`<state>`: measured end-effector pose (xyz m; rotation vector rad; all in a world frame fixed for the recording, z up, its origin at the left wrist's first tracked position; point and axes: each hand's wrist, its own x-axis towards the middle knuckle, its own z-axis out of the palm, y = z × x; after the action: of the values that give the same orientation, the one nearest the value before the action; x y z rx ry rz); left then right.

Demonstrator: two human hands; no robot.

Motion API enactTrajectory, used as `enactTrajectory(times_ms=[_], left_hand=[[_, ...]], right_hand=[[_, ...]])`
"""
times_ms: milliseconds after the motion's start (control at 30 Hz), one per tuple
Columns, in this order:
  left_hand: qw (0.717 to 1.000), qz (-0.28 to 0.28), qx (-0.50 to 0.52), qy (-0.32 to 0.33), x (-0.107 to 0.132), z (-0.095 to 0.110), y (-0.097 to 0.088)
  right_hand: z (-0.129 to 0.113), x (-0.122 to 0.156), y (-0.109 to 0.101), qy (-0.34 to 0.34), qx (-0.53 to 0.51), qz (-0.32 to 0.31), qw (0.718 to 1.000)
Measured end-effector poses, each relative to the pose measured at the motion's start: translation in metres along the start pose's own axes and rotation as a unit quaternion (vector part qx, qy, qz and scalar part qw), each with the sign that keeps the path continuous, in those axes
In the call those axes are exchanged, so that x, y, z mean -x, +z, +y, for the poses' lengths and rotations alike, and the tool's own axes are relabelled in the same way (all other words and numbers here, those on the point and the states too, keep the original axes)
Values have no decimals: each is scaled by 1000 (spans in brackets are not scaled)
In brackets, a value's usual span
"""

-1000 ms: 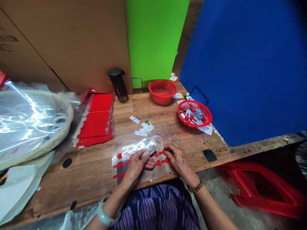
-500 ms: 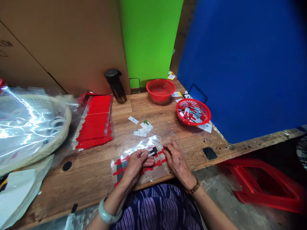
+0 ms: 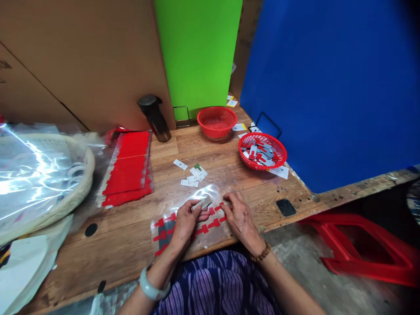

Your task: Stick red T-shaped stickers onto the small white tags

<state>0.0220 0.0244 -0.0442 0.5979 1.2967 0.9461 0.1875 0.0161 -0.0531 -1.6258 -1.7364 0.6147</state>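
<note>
My left hand [image 3: 187, 223] is closed, pinching a small greyish card [image 3: 206, 202] between thumb and fingers. Beneath it lies a clear plastic sheet [image 3: 215, 236] with rows of red cut-out pieces [image 3: 202, 229] on it and a grey patch at its left end. My right hand [image 3: 239, 216] is curled over the sheet's right side, thumb and index fingertips together beside a red piece; whether they grip it is hidden. Just beyond the sheet, several small white cards [image 3: 196, 178] lie loosely, one with a green mark.
A red basket [image 3: 284, 151] full of grey and red pieces stands at right, another red basket [image 3: 216, 131] behind. Stacked red sheets [image 3: 129, 164], a dark bottle [image 3: 155, 120] and a plastic-covered pale basket [image 3: 87, 183] are leftward. A black pad [image 3: 286, 208] lies near the front edge.
The card in my left hand has turned from a dark-ended face to a pale grey one and sits slightly farther left. My right hand stays over the sheet. The view has shifted a little.
</note>
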Motion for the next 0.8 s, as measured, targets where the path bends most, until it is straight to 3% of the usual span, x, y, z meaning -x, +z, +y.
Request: enactTrajectory(times_ms=[400,800], left_hand=[[1000,12,10,2,0,0,1],[1000,20,13,0,-1,-1,2]], right_hand=[[-2,2,-3,-4,-48,-17,999],[-2,4,-26,-34,-132,-135,981]])
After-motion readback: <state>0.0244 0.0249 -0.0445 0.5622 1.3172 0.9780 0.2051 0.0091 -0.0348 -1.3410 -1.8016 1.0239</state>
